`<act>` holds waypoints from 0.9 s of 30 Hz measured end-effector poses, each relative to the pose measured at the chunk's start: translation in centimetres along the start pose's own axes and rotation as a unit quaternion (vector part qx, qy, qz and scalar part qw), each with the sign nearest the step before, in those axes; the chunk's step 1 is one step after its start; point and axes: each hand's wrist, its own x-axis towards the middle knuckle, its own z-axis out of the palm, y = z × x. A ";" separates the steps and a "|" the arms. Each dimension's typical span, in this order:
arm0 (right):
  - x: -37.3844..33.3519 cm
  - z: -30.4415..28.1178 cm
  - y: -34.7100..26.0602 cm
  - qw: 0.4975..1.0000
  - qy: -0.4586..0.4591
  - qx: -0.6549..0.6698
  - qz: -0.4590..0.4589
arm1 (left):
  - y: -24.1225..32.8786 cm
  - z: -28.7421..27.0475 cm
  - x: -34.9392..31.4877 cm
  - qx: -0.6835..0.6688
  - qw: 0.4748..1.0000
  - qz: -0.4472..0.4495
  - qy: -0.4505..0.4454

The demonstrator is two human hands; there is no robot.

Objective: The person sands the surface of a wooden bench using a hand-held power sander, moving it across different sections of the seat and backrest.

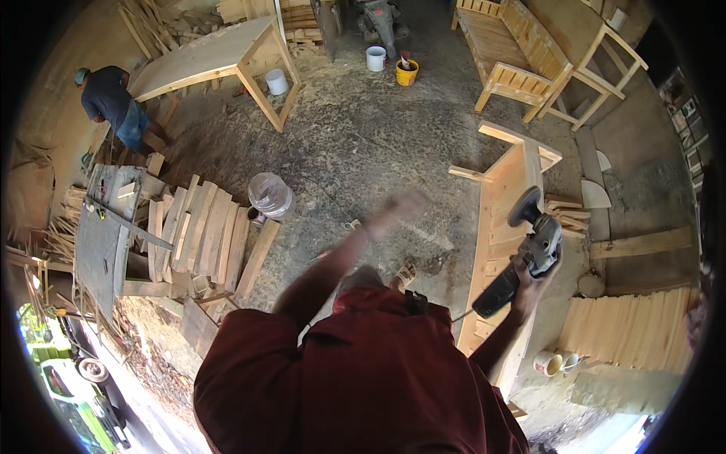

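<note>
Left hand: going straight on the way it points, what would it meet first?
The left hand would probably meet the projecting wooden bar, but with blur and unclear depth, it might pass above.

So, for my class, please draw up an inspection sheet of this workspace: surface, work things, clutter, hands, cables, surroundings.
Surface: mottled, stained floor.
Work things: power tool with a round disc, beside a pale wooden bench; contact between disc and bench cannot be told.
Clutter: wooden boards at left, yellow bucket at the far side.
Hands: right hand grips the power tool; left hand is motion-blurred, nothing discernible in it.
Cables: thin dark cord at the tool's rear; its far end is hidden.
Surroundings: another person bending beside a wooden table.
</note>
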 end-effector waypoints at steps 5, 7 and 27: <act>10.2 7.4 1.1 0.990 -0.001 0.140 -0.035 | 3.0 12.3 12.8 -0.335 0.912 -0.065 -0.226; 13.8 8.3 2.0 0.991 0.009 0.133 -0.003 | 3.9 10.1 16.4 -0.336 0.914 -0.090 -0.207; 32.7 16.3 34.6 0.837 0.223 0.461 0.194 | -12.0 -3.3 47.2 0.182 0.875 -0.157 -0.419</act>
